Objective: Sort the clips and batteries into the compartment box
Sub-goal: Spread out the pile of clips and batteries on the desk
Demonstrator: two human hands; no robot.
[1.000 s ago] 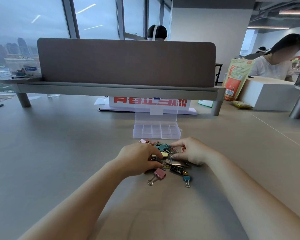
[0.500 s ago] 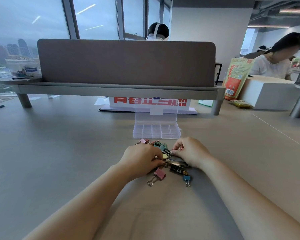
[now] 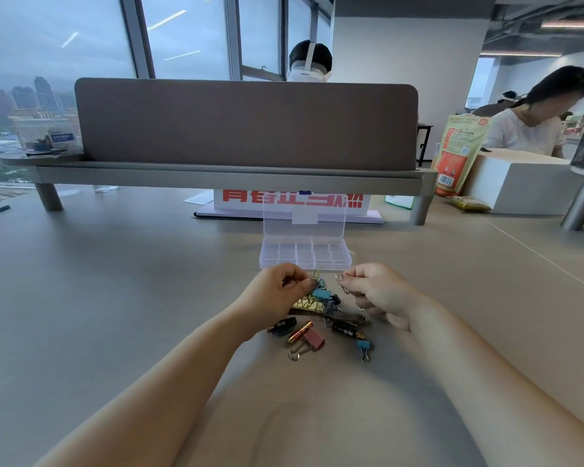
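A clear compartment box (image 3: pixel 304 256) sits open on the desk, lid standing upright. In front of it lies a pile of binder clips (image 3: pixel 321 299) and batteries: a black battery (image 3: pixel 283 325), a gold battery (image 3: pixel 300 331), another black battery (image 3: pixel 347 330), a pink clip (image 3: pixel 309 342) and a small blue clip (image 3: pixel 364 348). My left hand (image 3: pixel 277 296) is raised over the pile's left side, pinching a gold clip (image 3: pixel 315 275). My right hand (image 3: pixel 380 293) hovers at the pile's right, fingertips pinched on a small wire paper clip (image 3: pixel 344 287).
A grey divider panel (image 3: pixel 246 124) on a raised shelf crosses the desk behind the box, with a red-lettered white sign (image 3: pixel 292 200) under it. An orange bag (image 3: pixel 459 153) and a white box (image 3: pixel 520 182) stand at the right. Other people sit beyond.
Both hands have lifted off the pile and drawn apart, each pinching a clip. The batteries and pink clip once covered by my left hand now show.
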